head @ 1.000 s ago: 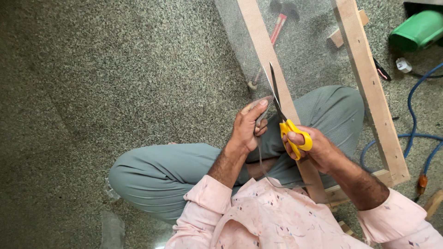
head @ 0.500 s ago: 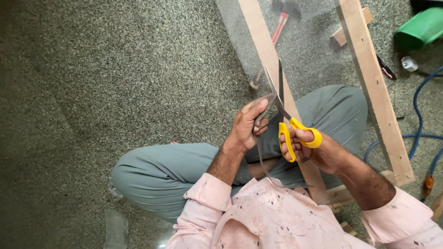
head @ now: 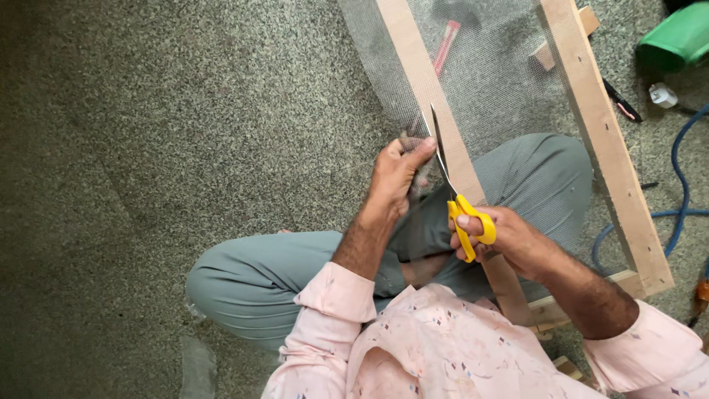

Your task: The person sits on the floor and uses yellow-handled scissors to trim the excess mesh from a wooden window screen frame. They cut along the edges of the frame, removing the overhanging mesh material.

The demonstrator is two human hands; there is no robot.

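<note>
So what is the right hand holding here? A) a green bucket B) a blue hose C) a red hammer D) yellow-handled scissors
D: the right hand has its fingers through the yellow handles of the scissors, blades pointing along the mesh by the wooden frame.

Looked like an informal workshop floor: speckled stone floor (head: 185, 133), wooden frame (head: 598, 140) with mesh (head: 495, 89) lying on it, hammer (head: 447, 44), blue hose (head: 683, 170), green container (head: 679, 37) at far right.
</note>
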